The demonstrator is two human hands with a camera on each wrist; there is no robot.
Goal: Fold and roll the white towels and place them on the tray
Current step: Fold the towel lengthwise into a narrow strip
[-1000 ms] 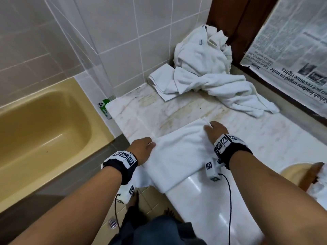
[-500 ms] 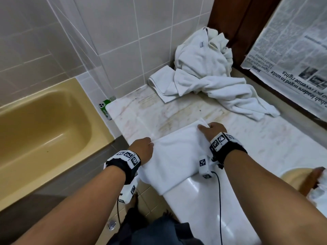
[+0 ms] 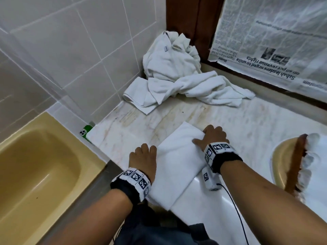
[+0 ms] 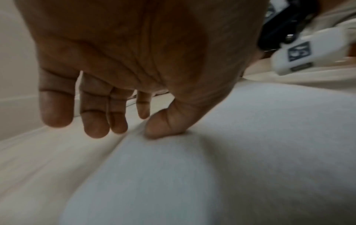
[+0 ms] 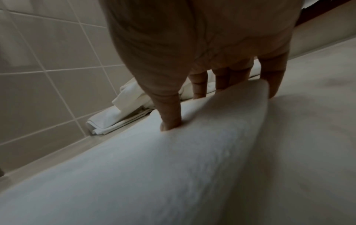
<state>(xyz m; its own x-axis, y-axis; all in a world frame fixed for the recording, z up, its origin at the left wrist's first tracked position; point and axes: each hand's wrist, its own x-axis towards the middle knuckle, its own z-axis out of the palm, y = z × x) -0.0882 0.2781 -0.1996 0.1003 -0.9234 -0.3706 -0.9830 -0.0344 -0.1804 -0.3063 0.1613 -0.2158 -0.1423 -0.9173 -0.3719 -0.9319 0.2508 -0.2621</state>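
The far right corner of the flat folded white terry towel is pinched in the grip of the right hand, thumb pressed on top and fingers curled past its edge, while the left hand is laid loosely spread at the towel's left edge with only the thumb pressed onto the cloth. The towel is stretched between both hands on the pale marble worktop, its long axis run from the near worktop edge away toward the crumpled heap of white towels beyond it. The roll is judged likeliest begun from the far short end, to which the right hand is nearer.
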